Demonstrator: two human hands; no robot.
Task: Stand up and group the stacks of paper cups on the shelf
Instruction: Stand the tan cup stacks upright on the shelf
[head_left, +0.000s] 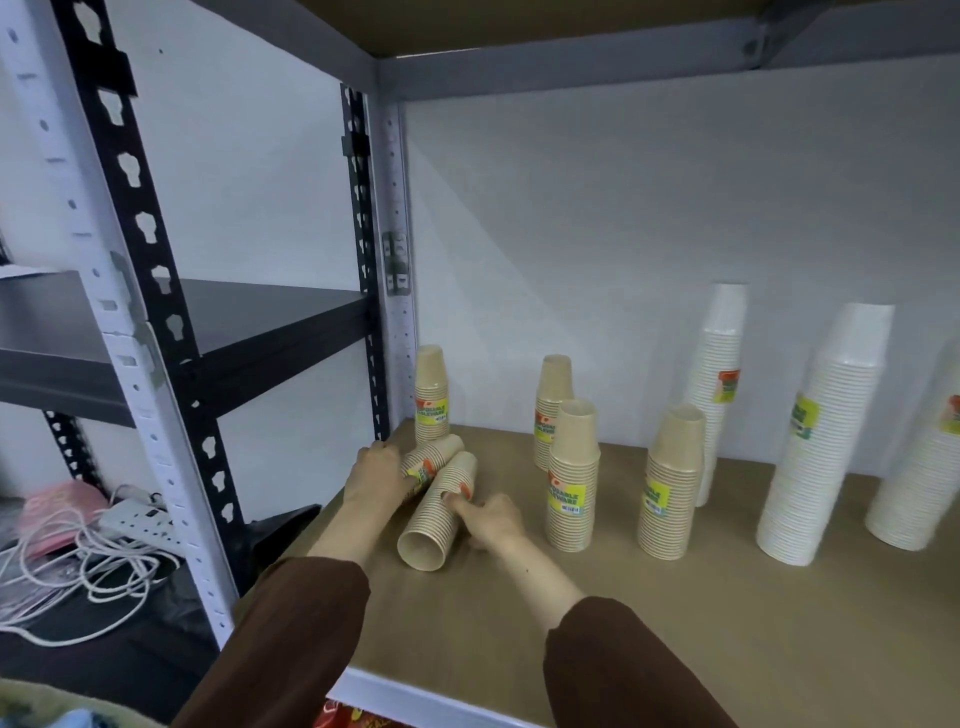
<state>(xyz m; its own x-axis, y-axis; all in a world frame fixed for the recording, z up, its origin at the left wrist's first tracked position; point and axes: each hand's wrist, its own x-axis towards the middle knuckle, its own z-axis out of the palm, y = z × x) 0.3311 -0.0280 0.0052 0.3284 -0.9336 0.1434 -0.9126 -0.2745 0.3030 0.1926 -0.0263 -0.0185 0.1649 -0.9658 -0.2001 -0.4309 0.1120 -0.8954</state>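
The right hand (488, 519) is laid on the side of a kraft-brown cup stack lying on its side (439, 512), with the fingers curled against its ribbed wall in a grasp; the open mouth of this stack is turned toward the front edge of the shelf (467, 623). The left hand (376, 475) is closed around a second fallen brown stack (431, 460), which lies just behind the first and touches it. Both forearms are covered by dark brown sleeves (306, 613). Just behind the 2 fallen stacks, in the back left corner beside the white upright post (397, 260), 1 brown stack (431, 397) is standing upside down. Further right, 3 more brown stacks are standing: 1 near the back wall (553, 384), 1 directly in front of it (574, 478), and 1 a little to the right (672, 483). Beyond these, 2 tall white cup stacks are seen upright (719, 364) (826, 441), and a 3rd white stack (930, 467) is cut off by the right edge. To the left of the shelf, a black shelving unit (234, 322) is visible, with a white power strip (137, 519) and coiled white cables (78, 561) lying on the floor below it.
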